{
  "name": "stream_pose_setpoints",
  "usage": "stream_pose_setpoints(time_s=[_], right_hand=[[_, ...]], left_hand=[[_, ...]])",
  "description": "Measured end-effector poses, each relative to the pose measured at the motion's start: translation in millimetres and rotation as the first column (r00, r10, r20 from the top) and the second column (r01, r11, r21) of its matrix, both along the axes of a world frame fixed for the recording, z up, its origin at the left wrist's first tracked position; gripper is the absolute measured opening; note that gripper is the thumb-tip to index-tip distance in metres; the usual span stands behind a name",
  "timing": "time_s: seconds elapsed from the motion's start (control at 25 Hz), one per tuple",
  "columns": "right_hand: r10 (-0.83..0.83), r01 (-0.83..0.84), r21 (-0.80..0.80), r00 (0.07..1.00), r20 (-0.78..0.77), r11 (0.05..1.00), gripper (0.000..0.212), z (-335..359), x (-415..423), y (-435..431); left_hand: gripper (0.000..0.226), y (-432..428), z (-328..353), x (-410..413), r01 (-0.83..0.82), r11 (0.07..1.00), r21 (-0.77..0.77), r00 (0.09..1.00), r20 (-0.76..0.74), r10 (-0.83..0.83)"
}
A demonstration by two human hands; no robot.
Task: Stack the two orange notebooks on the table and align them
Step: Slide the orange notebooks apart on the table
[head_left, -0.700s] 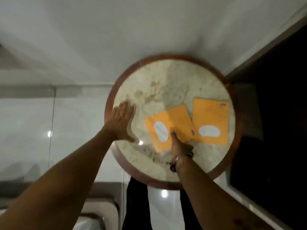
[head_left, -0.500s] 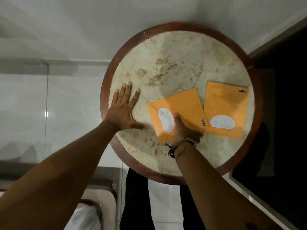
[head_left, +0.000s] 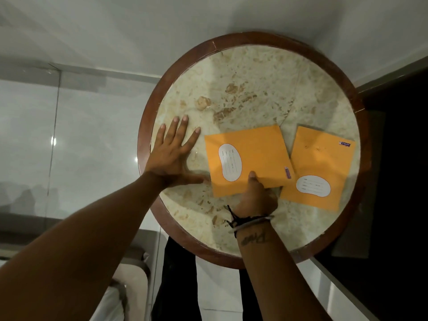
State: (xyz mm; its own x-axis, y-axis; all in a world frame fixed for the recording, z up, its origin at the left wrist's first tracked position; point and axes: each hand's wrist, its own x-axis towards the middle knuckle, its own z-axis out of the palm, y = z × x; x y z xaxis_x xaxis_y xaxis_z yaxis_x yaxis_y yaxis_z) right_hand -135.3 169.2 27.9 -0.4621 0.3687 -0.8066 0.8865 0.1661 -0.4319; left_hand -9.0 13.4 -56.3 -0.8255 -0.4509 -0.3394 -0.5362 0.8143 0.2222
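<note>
We're looking down past the round top onto a pale, glossy tiled floor point(head_left: 76, 140), where small bright light spots glint on the left. A white wall point(head_left: 139, 26) fills the far side, meeting the floor along a grey skirting line. On the right we've got a large dark panel point(head_left: 403, 181), nearly black, its detail lost in shadow. Near left, a padded, light-coloured seat or cushion edge point(head_left: 129, 281) shows, though we can't tell exactly what it is. Black trouser legs point(head_left: 176, 283) stand just below the near rim.
</note>
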Motion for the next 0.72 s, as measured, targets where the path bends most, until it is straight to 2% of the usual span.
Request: stream_pose_setpoints(time_s=[0.08, 0.16, 0.2, 0.28, 0.36, 0.44, 0.56, 0.64, 0.72], right_hand=[[-0.002, -0.018, -0.091, 0.976, -0.217, 0.996, 0.018, 17.6, -16.4, 2.8], [0.104, -0.192, -0.143, 0.876, -0.471, 0.971, 0.023, 34.7, -52.2, 2.1], [0.155, -0.271, -0.156, 0.842, -0.517, 0.95, 0.023, 35.8, -74.1, -0.9], [0.246, -0.377, -0.168, 0.824, -0.511, 0.911, 0.017, 23.4, -113.1, -16.8], [0.404, -0.494, -0.076, 0.781, -0.477, 0.866, 0.032, 4.5, -142.6, -41.4], [0.532, -0.602, -0.018, 0.718, -0.449, 0.798, 0.038, -17.2, -157.4, -59.9], [0.708, -0.693, 0.205, 0.592, -0.386, 0.691, 0.038, -40.8, -159.6, -63.3], [0.818, -0.709, 0.416, 0.435, -0.376, 0.569, 0.037, -44.2, -150.7, -56.8], [0.907, -0.655, 0.637, 0.199, -0.372, 0.405, 0.038, -36.4, -143.7, -46.7]], left_hand=[[0.139, -1.9, -2.8, 0.9, -0.015, 1.0, 0.0, 1.0, -0.014, 0.015], [0.139, -0.2, -1.7, 1.8, -0.024, 0.999, -0.028, 1.0, -0.004, 0.024], [0.139, -0.4, -3.1, 2.2, -0.03, 0.999, -0.022, 1.0, -0.004, 0.03], [0.138, -0.4, -3.2, 1.6, -0.024, 0.999, -0.021, 1.0, 0.0, 0.024], [0.138, 0.6, -5.8, 1.8, -0.019, 0.999, -0.036, 1.0, -0.01, 0.019], [0.137, 0.7, -10.0, 3.6, -0.024, 0.998, -0.063, 0.999, -0.036, 0.021], [0.136, 1.0, -14.9, 5.4, -0.029, 0.997, -0.076, 0.997, -0.067, 0.024], [0.136, 1.0, -15.4, 4.6, -0.027, 0.997, -0.074, 0.998, -0.067, 0.022], [0.137, 0.6, -17.2, 4.8, -0.027, 0.997, -0.071, 0.998, -0.065, 0.023]])
